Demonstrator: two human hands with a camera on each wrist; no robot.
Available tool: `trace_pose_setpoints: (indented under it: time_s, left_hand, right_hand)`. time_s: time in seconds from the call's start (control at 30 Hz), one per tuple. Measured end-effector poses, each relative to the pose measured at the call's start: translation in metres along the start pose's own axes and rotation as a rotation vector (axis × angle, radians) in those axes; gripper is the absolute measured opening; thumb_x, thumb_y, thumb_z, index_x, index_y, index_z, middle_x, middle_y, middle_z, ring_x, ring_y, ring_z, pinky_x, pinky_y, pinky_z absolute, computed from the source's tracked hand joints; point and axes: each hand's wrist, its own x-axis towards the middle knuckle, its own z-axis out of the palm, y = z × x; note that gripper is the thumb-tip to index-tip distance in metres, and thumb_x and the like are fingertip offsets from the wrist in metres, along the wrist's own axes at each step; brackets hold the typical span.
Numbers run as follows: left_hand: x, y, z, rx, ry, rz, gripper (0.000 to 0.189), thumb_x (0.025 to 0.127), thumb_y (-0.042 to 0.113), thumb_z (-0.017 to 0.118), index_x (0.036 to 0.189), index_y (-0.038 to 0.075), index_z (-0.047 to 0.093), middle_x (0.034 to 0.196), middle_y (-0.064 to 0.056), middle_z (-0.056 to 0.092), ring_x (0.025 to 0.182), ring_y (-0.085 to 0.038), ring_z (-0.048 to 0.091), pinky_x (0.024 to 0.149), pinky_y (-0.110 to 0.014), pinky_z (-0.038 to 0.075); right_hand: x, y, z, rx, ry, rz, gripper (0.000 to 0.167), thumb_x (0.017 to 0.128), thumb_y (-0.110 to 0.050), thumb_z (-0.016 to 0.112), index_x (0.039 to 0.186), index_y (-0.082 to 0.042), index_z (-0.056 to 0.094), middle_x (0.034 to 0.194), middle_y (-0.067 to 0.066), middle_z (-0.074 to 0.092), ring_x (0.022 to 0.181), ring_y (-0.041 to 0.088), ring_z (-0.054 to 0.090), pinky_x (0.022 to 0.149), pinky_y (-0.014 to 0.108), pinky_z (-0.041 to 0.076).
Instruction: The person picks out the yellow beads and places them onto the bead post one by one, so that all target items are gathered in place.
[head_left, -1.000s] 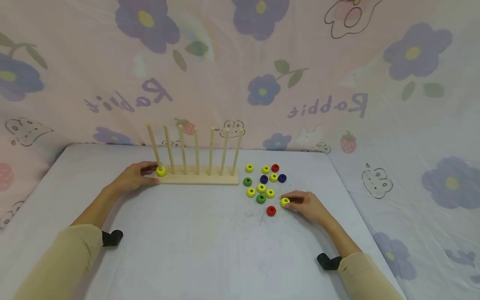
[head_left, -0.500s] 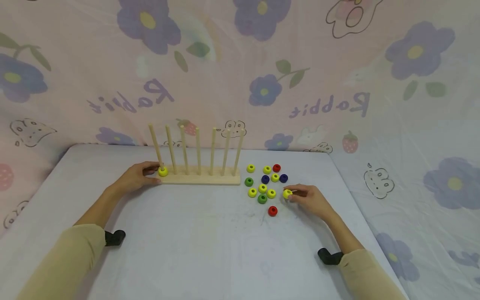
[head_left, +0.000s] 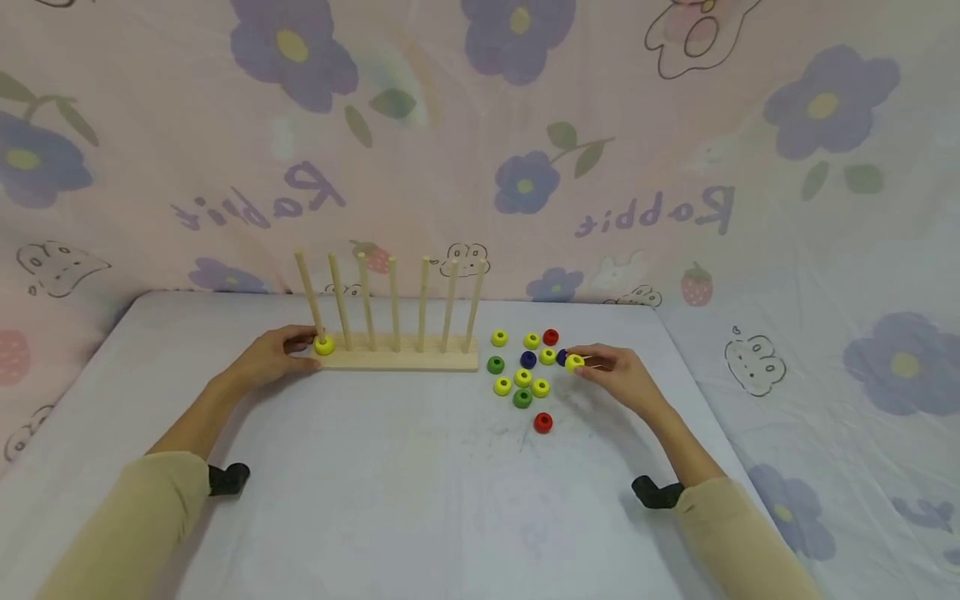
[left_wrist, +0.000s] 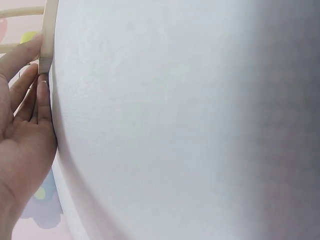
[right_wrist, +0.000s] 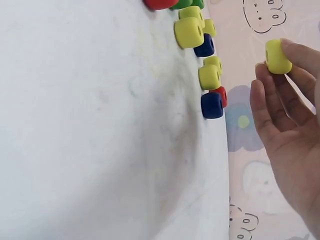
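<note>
My right hand (head_left: 617,377) pinches a yellow bead (head_left: 574,362) between thumb and fingertips. The right wrist view has this bead (right_wrist: 278,57) raised above the white tabletop, its hole facing sideways. At the left, my left hand (head_left: 272,357) grips the end of a wooden peg rack (head_left: 397,360), thumb at the front edge and fingers behind. Several upright pegs rise from the rack. One yellow bead (head_left: 324,344) sits at the foot of the leftmost peg, beside the left fingers. In the left wrist view, the fingers (left_wrist: 44,95) meet the end of the base.
Right of the rack lie several loose beads, among them a green bead (head_left: 522,398), a dark blue bead (head_left: 528,360) and a red bead (head_left: 543,422). The white table (head_left: 390,500) backs onto a flower-printed cloth (head_left: 450,150).
My right hand has lifted the yellow bead off the table and moved it away from me, so it now overlaps a dark blue bead in the head view. The left hand stays at the rack.
</note>
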Motion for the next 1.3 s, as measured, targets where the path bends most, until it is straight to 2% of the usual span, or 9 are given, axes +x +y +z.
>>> trace_pose_setpoints:
  time_s: [0.17, 0.43, 0.5, 0.77, 0.87, 1.13, 1.2, 1.3]
  left_hand:
    - [-0.002, -0.003, 0.001, -0.016, -0.004, 0.002, 0.080, 0.090, 0.024, 0.076, 0.150, -0.006, 0.033, 0.149, -0.030, 0.040, 0.136, -0.046, 0.039, 0.114, -0.055, 0.032]
    - [-0.001, -0.003, 0.001, 0.002, 0.001, -0.007, 0.081, 0.090, 0.026, 0.076, 0.150, -0.005, 0.033, 0.150, -0.029, 0.039, 0.136, -0.046, 0.039, 0.114, -0.055, 0.033]
    - [-0.001, -0.002, 0.001, 0.003, 0.000, -0.009, 0.081, 0.090, 0.026, 0.076, 0.150, -0.005, 0.033, 0.150, -0.029, 0.039, 0.136, -0.046, 0.039, 0.114, -0.055, 0.033]
    - [-0.003, 0.000, 0.002, 0.004, -0.002, -0.008, 0.079, 0.090, 0.023, 0.075, 0.150, -0.006, 0.033, 0.149, -0.030, 0.039, 0.136, -0.046, 0.039, 0.115, -0.055, 0.032]
    - [-0.002, 0.000, 0.002, 0.005, -0.002, -0.001, 0.079, 0.090, 0.024, 0.076, 0.150, -0.005, 0.034, 0.149, -0.030, 0.040, 0.136, -0.046, 0.039, 0.114, -0.055, 0.032]
    - [0.001, 0.004, 0.001, 0.010, 0.001, 0.022, 0.076, 0.090, 0.020, 0.075, 0.149, -0.008, 0.034, 0.148, -0.030, 0.040, 0.135, -0.045, 0.040, 0.114, -0.054, 0.032]
    - [0.001, 0.004, 0.000, 0.007, 0.001, 0.019, 0.076, 0.090, 0.019, 0.074, 0.149, -0.008, 0.033, 0.148, -0.031, 0.040, 0.136, -0.045, 0.039, 0.115, -0.054, 0.032]
    - [0.001, 0.004, 0.000, 0.000, -0.003, 0.012, 0.077, 0.090, 0.018, 0.074, 0.149, -0.008, 0.032, 0.149, -0.031, 0.038, 0.136, -0.046, 0.038, 0.115, -0.054, 0.031]
  right_hand:
    - [0.008, -0.014, -0.001, 0.005, 0.029, -0.007, 0.033, 0.095, -0.021, 0.070, 0.125, -0.007, 0.068, 0.118, 0.012, 0.069, 0.099, 0.025, 0.067, 0.081, 0.020, 0.055]
    - [0.013, -0.067, -0.006, -0.020, 0.016, -0.057, 0.032, 0.095, -0.008, 0.066, 0.125, 0.003, 0.065, 0.120, 0.020, 0.068, 0.103, 0.034, 0.067, 0.082, 0.018, 0.054]
    - [0.016, -0.070, -0.006, -0.020, 0.012, -0.067, 0.032, 0.095, -0.007, 0.066, 0.125, 0.003, 0.065, 0.121, 0.019, 0.067, 0.104, 0.033, 0.067, 0.084, 0.017, 0.053]
    - [0.037, -0.054, -0.001, 0.031, 0.002, -0.077, 0.033, 0.094, -0.013, 0.070, 0.126, -0.006, 0.067, 0.120, 0.012, 0.068, 0.105, 0.026, 0.067, 0.085, 0.017, 0.055]
    - [0.039, -0.065, -0.001, 0.035, -0.001, -0.092, 0.033, 0.093, -0.011, 0.070, 0.126, -0.005, 0.067, 0.118, 0.014, 0.069, 0.104, 0.028, 0.067, 0.086, 0.019, 0.055]
    - [0.034, -0.120, -0.003, 0.019, -0.026, -0.142, 0.033, 0.094, -0.007, 0.069, 0.124, 0.004, 0.066, 0.117, 0.018, 0.068, 0.102, 0.030, 0.067, 0.086, 0.021, 0.056]
    - [0.036, -0.126, -0.003, 0.024, -0.035, -0.155, 0.033, 0.094, -0.006, 0.068, 0.125, 0.005, 0.065, 0.116, 0.020, 0.068, 0.102, 0.031, 0.067, 0.087, 0.022, 0.056]
    - [0.046, -0.122, -0.002, 0.029, -0.046, -0.160, 0.034, 0.093, -0.005, 0.069, 0.126, 0.003, 0.064, 0.117, 0.019, 0.068, 0.104, 0.032, 0.067, 0.088, 0.022, 0.056]
